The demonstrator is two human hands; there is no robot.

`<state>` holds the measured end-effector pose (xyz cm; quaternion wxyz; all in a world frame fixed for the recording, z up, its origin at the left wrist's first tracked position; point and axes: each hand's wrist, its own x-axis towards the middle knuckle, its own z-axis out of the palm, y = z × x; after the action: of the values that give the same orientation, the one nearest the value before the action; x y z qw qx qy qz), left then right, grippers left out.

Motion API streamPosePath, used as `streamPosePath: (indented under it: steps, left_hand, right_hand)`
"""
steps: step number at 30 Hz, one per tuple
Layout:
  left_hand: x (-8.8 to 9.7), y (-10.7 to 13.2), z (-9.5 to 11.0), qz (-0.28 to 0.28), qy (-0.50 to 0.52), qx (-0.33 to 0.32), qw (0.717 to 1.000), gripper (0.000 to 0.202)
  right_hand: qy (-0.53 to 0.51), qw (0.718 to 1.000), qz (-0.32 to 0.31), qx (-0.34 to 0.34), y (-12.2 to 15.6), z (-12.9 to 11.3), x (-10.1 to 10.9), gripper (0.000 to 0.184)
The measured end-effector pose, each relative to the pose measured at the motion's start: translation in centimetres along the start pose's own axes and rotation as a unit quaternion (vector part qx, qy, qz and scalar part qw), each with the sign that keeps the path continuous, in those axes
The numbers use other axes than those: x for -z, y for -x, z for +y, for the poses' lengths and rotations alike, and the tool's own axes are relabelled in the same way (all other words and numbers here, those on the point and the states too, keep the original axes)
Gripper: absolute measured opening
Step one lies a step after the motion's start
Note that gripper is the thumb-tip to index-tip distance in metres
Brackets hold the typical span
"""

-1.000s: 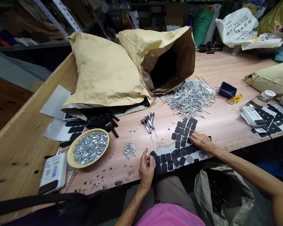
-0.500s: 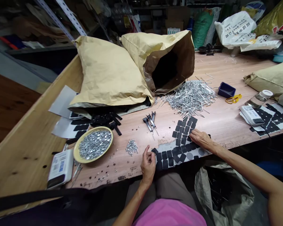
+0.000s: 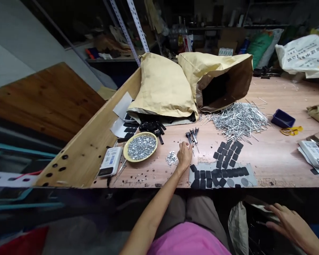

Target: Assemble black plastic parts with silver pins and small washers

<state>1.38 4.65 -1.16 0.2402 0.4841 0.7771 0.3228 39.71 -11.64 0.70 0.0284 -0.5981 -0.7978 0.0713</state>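
My left hand (image 3: 184, 156) is at the lower ends of a few black plastic pieces with thin metal pins (image 3: 192, 137). Its fingers are pinched together by the leftmost pin; what is between them, if anything, is hidden. Just left of it lies a little heap of small silver metal bits (image 3: 171, 158). My right hand (image 3: 291, 225) is below the table edge, over an open sack (image 3: 238, 226) with dark pieces inside. Its fingers are stretched out, thumb apart, holding nothing I can see. Black rounded-square pads (image 3: 225, 156) lie in rows on the table and on a grey backing sheet (image 3: 251, 173).
A yellow bowl (image 3: 125, 150) of silver bits stands left, beside a white scale (image 3: 110, 161). Two big paper sacks (image 3: 162, 85) stand behind. A pile of metal pins (image 3: 239, 120), a dark blue tray (image 3: 283, 118) and yellow bands (image 3: 291, 131) lie to the right.
My left hand has gone from the table's front edge up to the black pieces. My right hand has left the pads and dropped to the sack, its fingers opened. The view has swung left.
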Motion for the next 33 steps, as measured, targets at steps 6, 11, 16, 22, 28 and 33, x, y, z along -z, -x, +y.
streamPosePath:
  steps: [6,11,16,22,28,33]
  left_hand:
    - [-0.6,-2.3,0.3,-0.039,0.020,0.054,0.998,0.014]
    - [0.5,-2.4,0.3,-0.049,0.104,0.083,0.990,0.012]
    - [2.0,0.7,0.2,-0.079,0.260,0.088,0.958,0.026]
    - [3.4,5.2,-1.7,-0.038,0.426,0.047,0.902,0.025]
    - [6.3,9.2,-3.6,0.098,0.006,-0.261,0.960,0.016]
    - [8.0,8.7,-5.6,0.014,-0.077,-0.280,0.957,0.024]
  right_hand:
    - [-0.084,0.996,-0.005,0.036,-3.7,-3.6,1.7,0.038]
    - [-0.230,0.971,0.004,0.068,-11.7,-10.4,1.6,0.037]
    - [-0.436,0.900,-0.008,0.016,-18.4,-17.8,-1.2,0.037]
    - [-0.470,0.881,-0.031,0.040,-20.4,-21.8,-2.6,0.037]
    - [-0.381,0.915,-0.090,0.103,-19.2,-21.6,-0.3,0.036]
    - [-0.398,0.876,-0.212,0.169,-20.5,-23.4,0.6,0.038]
